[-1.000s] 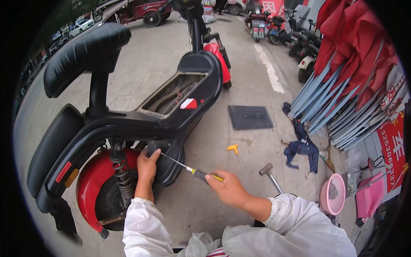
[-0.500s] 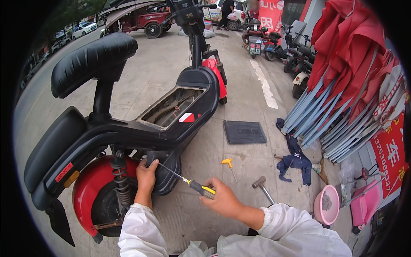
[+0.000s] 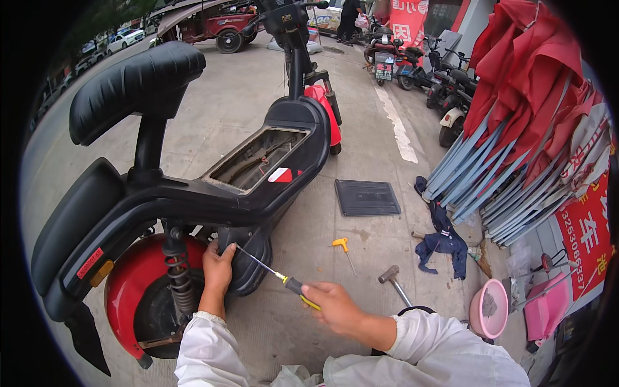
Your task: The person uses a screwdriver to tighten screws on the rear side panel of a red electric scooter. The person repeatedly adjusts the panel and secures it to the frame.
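A black and red electric scooter [image 3: 251, 205] stands on the left, its open footboard compartment [image 3: 258, 162] showing wires inside. My left hand [image 3: 217, 267] is closed round the edge of a black plastic side cover [image 3: 253, 261] ahead of the red rear fender, thumb upward; its other fingertips are hidden behind the cover. In my right hand [image 3: 332, 306] is a screwdriver [image 3: 293, 284] with a black and yellow handle, fingers wrapped round the handle's end. Its long shaft slants up-left to the cover, with the tip close to my left thumb.
On the pavement to the right lie a black rectangular lid [image 3: 367, 198], a yellow-handled hex key [image 3: 343, 246], a hammer [image 3: 394, 280] and a dark blue cloth [image 3: 445, 242]. A pink basin [image 3: 480, 316] and folded red canopies [image 3: 522, 77] stand farther right. Parked scooters [image 3: 451, 87] line the back.
The screwdriver handle has turned in my right hand, its yellow stripe now lower, and my right fingers have shifted round it. My left hand stays at the cover.
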`<state>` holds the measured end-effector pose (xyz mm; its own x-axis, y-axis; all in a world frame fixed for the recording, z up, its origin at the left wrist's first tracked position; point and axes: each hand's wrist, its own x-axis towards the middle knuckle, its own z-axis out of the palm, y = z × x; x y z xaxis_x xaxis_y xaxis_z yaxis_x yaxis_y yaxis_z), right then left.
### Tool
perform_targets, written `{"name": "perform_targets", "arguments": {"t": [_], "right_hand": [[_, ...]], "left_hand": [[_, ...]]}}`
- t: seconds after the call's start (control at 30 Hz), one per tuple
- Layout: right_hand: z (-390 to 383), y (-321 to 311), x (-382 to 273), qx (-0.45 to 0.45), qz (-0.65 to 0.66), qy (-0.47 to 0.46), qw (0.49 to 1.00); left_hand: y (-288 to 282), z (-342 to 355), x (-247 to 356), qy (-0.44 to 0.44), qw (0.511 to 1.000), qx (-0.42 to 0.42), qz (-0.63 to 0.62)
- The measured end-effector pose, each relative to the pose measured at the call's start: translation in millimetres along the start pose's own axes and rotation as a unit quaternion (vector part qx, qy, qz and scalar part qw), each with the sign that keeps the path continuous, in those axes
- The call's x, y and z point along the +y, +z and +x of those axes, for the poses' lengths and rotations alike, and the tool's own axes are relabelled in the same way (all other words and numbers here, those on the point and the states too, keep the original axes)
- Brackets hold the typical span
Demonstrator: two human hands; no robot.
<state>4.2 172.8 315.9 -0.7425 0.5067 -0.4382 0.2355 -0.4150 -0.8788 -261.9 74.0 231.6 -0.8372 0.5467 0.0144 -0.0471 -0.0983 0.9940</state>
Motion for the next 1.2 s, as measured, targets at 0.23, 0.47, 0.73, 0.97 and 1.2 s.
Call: {"name": "perform_targets", "arguments": {"t": [0.23, 0.47, 0.73, 0.97, 1.2], "right_hand": [[3, -3, -21, -0.063, 0.146, 0.162, 0.974], [-6, 1, -22, 0.052, -0.420, -0.219, 0.879], [8, -15, -23, -0.063, 0.126, 0.140, 0.980], [9, -12, -11, -0.052, -0.104, 0.041, 0.992], [-7, 3, -19, 0.022, -0.441, -0.232, 0.866]], "left_hand": [[-2, 8, -8, 0.017, 0.999, 0.027, 0.032], [-7, 13, -20, 0.043, 0.993, 0.053, 0.094], [-6, 13, -20, 0.047, 0.993, 0.051, 0.092], [-5, 13, -20, 0.048, 0.992, 0.055, 0.101], [-8, 13, -30, 0.067, 0.992, 0.046, 0.094]]}}
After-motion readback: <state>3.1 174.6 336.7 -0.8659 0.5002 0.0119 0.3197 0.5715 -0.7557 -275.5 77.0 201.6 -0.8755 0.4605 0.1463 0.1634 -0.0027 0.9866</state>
